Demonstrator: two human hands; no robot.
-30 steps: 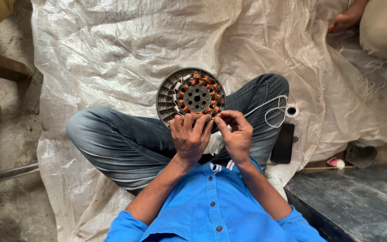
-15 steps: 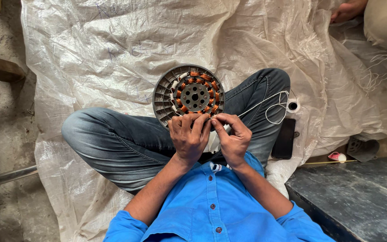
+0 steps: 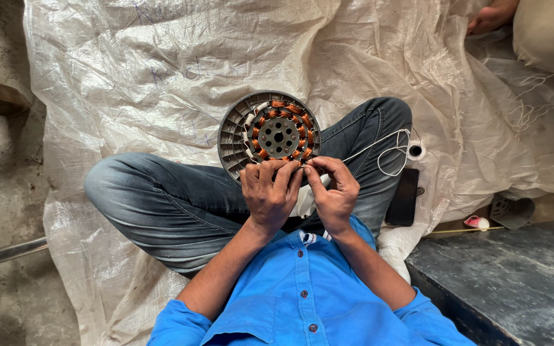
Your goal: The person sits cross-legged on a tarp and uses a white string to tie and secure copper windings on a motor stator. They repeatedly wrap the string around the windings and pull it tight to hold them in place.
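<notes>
Your fingers on the left hand are curled together over the near edge of the stator, pressing on its copper coils. Your right hand sits just beside it, thumb and forefinger pinching a white thread at the same near edge. The stator is a round grey disc with a ring of orange windings, resting against your crossed legs, between the knees, on the white plastic sheet. The thread runs from your right fingertips across your right knee toward a small spool lying on the sheet near its right edge. A black phone lies just beside that knee. At the sheet's far right corner, another person's hand shows.
</notes>
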